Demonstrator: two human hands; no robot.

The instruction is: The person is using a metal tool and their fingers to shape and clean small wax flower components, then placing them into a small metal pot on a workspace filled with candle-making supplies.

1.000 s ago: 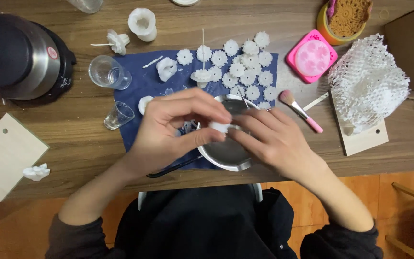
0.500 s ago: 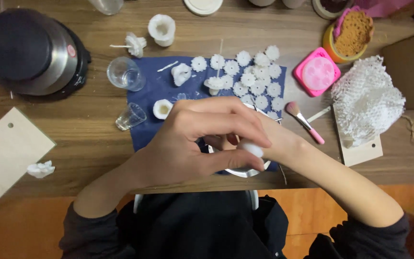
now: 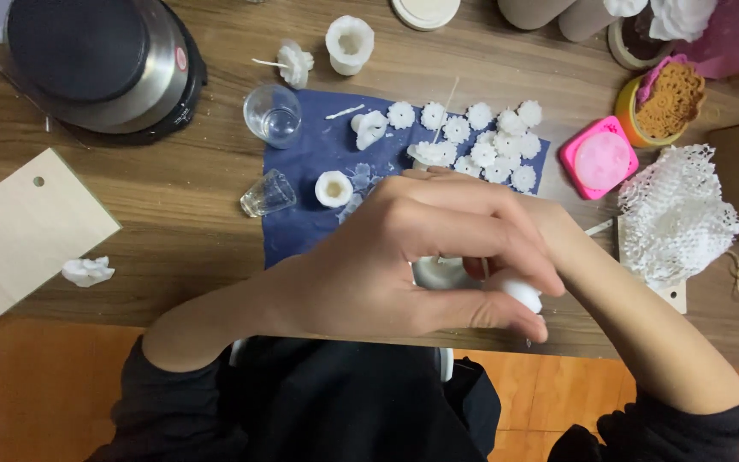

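My left hand [image 3: 412, 257] lies across the middle of the view, thumb and fingers pinched on a small white wax piece [image 3: 522, 293] at the near edge of the wooden table [image 3: 173, 231]. Only a rounded end of that piece shows past my fingertips, so I read its long axis as running roughly left to right, with the bare end pointing right; I would not swear to it. My right hand is almost wholly hidden under the left; I see the forearm and wrist [image 3: 575, 248] coming in from the right, but I cannot tell whether those fingers clasp anything.

Beneath the hands sits a pale dish [image 3: 438, 272], mostly covered. Beyond it, a dark blue cloth [image 3: 301, 227] carries a cluster of white wax flowers [image 3: 485, 141] and a small wax cup [image 3: 333, 188], with a tipped glass [image 3: 267, 195] just beside the cloth.

The risks, as I judge them: the wax piece is held over the table edge, so a slack pinch would drop it to the floor; too hard a pinch could crack or dent it.
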